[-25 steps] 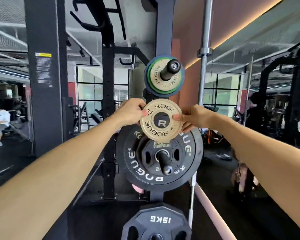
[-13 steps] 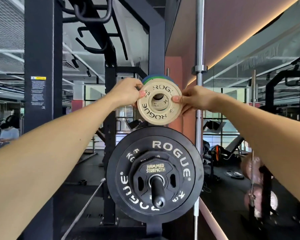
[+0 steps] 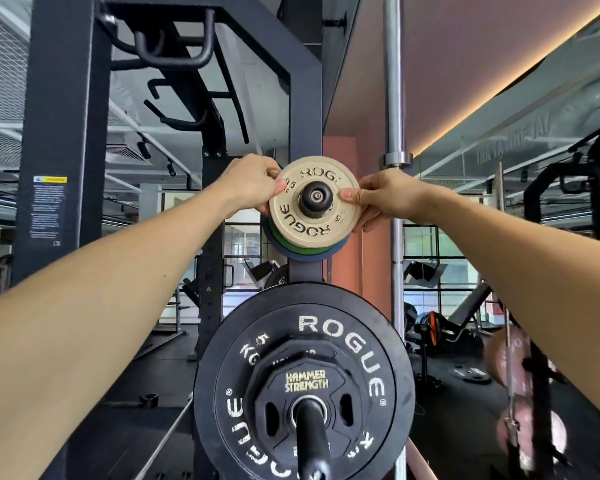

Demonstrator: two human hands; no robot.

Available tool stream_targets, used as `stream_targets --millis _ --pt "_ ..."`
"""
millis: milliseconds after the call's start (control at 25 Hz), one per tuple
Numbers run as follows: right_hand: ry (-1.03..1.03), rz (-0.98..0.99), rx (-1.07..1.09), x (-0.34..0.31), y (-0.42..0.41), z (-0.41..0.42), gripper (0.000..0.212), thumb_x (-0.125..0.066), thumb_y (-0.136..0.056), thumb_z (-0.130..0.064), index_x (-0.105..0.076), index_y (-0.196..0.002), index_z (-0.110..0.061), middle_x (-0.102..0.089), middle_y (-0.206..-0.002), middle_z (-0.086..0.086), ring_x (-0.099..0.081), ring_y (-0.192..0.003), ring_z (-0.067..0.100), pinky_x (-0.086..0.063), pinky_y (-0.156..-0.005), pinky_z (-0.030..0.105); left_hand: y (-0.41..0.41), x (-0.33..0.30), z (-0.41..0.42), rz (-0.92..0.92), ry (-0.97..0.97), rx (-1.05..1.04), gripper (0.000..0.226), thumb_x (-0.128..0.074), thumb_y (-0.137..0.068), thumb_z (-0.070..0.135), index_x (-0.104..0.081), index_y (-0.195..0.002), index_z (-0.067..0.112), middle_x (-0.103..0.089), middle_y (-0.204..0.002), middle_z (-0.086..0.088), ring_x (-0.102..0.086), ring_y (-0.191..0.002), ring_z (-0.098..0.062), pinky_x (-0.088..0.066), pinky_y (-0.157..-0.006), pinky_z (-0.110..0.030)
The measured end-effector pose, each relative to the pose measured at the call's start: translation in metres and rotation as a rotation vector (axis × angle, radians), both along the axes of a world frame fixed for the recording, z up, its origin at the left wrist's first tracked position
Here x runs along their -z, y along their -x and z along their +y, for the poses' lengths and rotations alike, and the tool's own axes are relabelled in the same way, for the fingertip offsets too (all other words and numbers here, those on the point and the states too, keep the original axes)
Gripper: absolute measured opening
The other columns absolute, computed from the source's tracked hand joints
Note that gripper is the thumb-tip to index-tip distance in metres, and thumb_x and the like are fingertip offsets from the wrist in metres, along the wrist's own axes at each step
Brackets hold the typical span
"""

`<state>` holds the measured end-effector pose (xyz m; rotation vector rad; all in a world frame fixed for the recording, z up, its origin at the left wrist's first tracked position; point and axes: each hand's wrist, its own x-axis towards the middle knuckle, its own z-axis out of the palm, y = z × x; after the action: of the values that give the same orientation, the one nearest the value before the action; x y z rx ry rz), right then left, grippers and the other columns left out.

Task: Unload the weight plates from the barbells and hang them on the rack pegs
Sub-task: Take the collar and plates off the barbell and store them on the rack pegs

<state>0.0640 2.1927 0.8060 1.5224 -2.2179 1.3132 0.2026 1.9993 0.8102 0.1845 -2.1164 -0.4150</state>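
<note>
- Here, the small tan round "ROGUE" weight plate (image 3: pixel 314 205) sits on the upper black rack peg (image 3: pixel 313 198), whose capped end shows through the centre hole.
- It hangs in front of a green plate (image 3: pixel 293 247) and a blue plate (image 3: pixel 303 255) already stored there; a two-sided hold likely keeps the bore square to the peg.
- The left hand (image 3: pixel 253 187) pinches the plate's left rim, thumb on the face.
- The right hand (image 3: pixel 383 199) pinches the right rim likewise.
- Below, a large black "ROGUE" plate (image 3: pixel 361 344) occupies the lower peg (image 3: pixel 313 441).
</note>
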Motion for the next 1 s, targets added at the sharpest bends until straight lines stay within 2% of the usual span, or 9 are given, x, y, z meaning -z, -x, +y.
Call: stream_targets --millis 80,160,320,440,640,800,920,1000 --pt "0.064 -0.010 0.020 0.002 0.008 -0.010 0.027 -0.064 -0.090 -0.031 -0.057 -0.090 -0.006 -0.072 -0.077 0.017 -0.072 -0.061 0.022 -0.061 -0.060 0.032 0.011 0.001 -0.008 0.033 -0.020 -0.025 0.007 -0.064 -0.093 0.021 -0.066 -0.095 0.015 -0.073 -0.083 -0.006 -0.071 -0.057 -0.015 -0.057 -0.058 -0.017" --pt "0.105 0.000 0.053 0.004 0.016 -0.020 0.025 -0.065 -0.091 -0.028 -0.053 -0.085 -0.006 -0.069 -0.074 0.019 -0.070 -0.056 0.022 -0.059 -0.052 0.030 0.023 0.002 -0.016 0.074 -0.037 -0.052 0.009 -0.069 -0.089 0.021 -0.064 -0.087 0.013 -0.072 -0.080 -0.006 -0.070 -0.053 -0.014 -0.060 -0.062 -0.023" --pt "0.059 0.043 0.130 0.006 0.034 -0.041 0.033 -0.063 -0.092 -0.029 -0.061 -0.076 -0.001 -0.069 -0.068 0.019 -0.068 -0.056 0.024 -0.057 -0.046 0.028 0.052 0.003 -0.027 0.064 0.013 -0.156 0.019 -0.072 -0.086 0.023 -0.059 -0.075 0.013 -0.071 -0.087 -0.013 -0.071 -0.076 -0.031 -0.058 -0.079 -0.042" --pt "0.038 0.044 0.203 0.008 0.048 -0.055 0.041 -0.061 -0.093 -0.032 -0.063 -0.076 0.005 -0.068 -0.062 0.016 -0.066 -0.048 0.024 -0.055 -0.043 0.027 0.069 0.001 -0.035 0.077 0.031 -0.241 0.022 -0.071 -0.085 0.028 -0.057 -0.090 0.012 -0.065 -0.099 -0.009 -0.063 -0.092 -0.033 -0.053 -0.083 -0.045" --pt "0.068 0.021 0.234 0.013 0.072 -0.072 0.046 -0.061 -0.093 -0.036 -0.060 -0.069 0.003 -0.066 -0.057 0.014 -0.063 -0.040 0.022 -0.048 -0.036 0.024 0.095 0.003 -0.043 0.125 0.047 -0.301 0.017 -0.060 -0.089 0.017 -0.053 -0.103 0.011 -0.061 -0.103 -0.011 -0.058 -0.092 -0.034 -0.048 -0.074 -0.040" --pt "0.064 0.019 0.206 0.011 0.072 -0.068 0.046 -0.061 -0.092 -0.038 -0.059 -0.069 0.002 -0.068 -0.063 0.017 -0.065 -0.044 0.024 -0.049 -0.038 0.026 0.098 0.000 -0.048 0.149 0.032 -0.259 0.016 -0.060 -0.086 0.019 -0.054 -0.099 0.012 -0.063 -0.103 -0.012 -0.059 -0.090 -0.034 -0.045 -0.068 -0.038" --pt "0.104 0.036 0.236 0.019 0.067 -0.071 0.043 -0.059 -0.094 -0.037 -0.057 -0.072 0.000 -0.068 -0.065 0.018 -0.065 -0.044 0.023 -0.052 -0.039 0.028 0.097 0.004 -0.048 0.172 -0.022 -0.223 0.017 -0.062 -0.087 0.020 -0.054 -0.098 0.011 -0.063 -0.101 -0.012 -0.060 -0.091 -0.035 -0.049 -0.072 -0.040" --pt "0.160 0.031 0.252 0.027 0.060 -0.073 0.037 -0.057 -0.096 -0.036 -0.054 -0.081 -0.002 -0.069 -0.069 0.019 -0.068 -0.051 0.028 -0.056 -0.043 0.034 0.096 0.010 -0.044 0.182 -0.045 -0.209 0.018 -0.062 -0.089 0.020 -0.052 -0.100 0.010 -0.062 -0.101 -0.012 -0.058 -0.091 -0.034 -0.049 -0.074 -0.041"
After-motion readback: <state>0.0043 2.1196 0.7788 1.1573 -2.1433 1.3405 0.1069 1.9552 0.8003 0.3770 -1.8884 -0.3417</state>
